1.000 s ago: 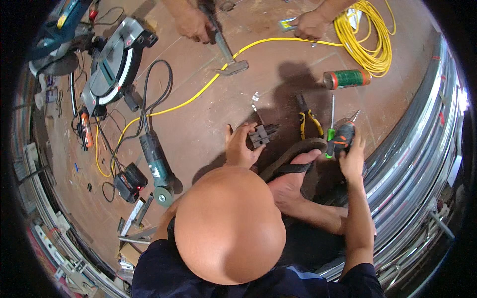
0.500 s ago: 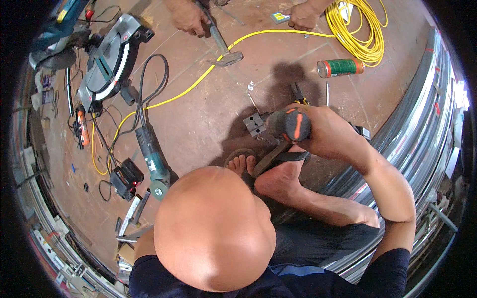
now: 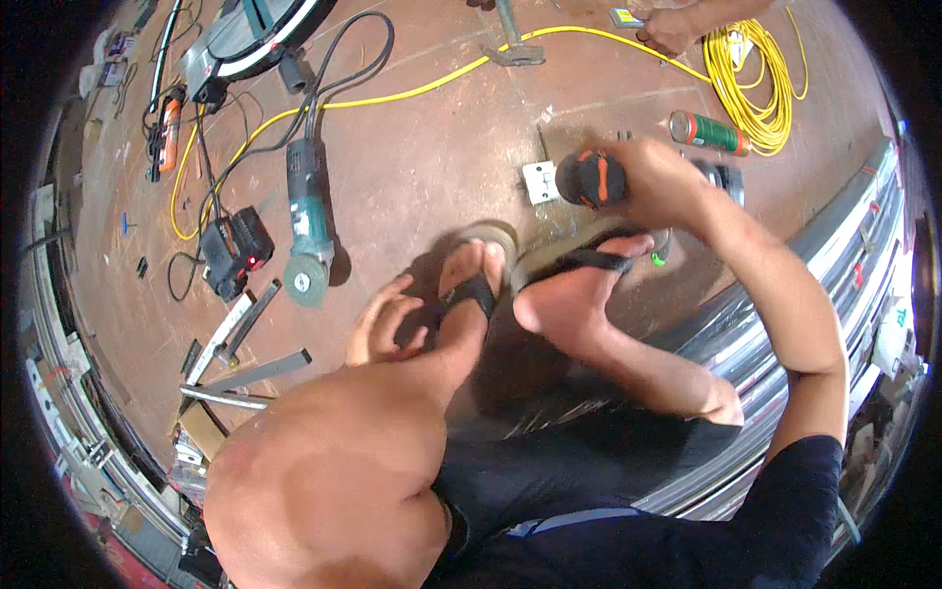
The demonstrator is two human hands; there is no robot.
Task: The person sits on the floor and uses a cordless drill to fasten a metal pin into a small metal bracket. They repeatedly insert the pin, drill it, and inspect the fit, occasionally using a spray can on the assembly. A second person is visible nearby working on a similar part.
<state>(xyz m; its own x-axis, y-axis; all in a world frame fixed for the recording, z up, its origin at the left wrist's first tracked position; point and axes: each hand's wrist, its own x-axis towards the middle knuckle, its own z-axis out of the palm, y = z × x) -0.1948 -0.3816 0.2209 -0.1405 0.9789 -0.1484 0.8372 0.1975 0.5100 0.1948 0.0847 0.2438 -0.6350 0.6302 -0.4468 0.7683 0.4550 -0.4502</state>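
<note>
My right hand is closed round a black power drill with orange trim, seen mostly from its rounded back end. Its front end and bit are hidden. Touching or just beside the drill's left side is a small white plate with holes, close to the floor. My left hand hangs beside my left shin, fingers apart, holding nothing I can see. Part of it is hidden behind my raised left knee. Both my feet, in sandals, are on the floor just nearer than the drill.
An angle grinder lies left of my feet, near a battery charger and metal bars. Farther off are a mitre saw, a hammer, a can, a yellow cable coil and another person's hand. Wrapped metal profiles lie right.
My left hand has come into sight beside my left shin. The plate by the drill now shows a white face. The view has shifted, and the other person's hands sit nearer the top edge.
</note>
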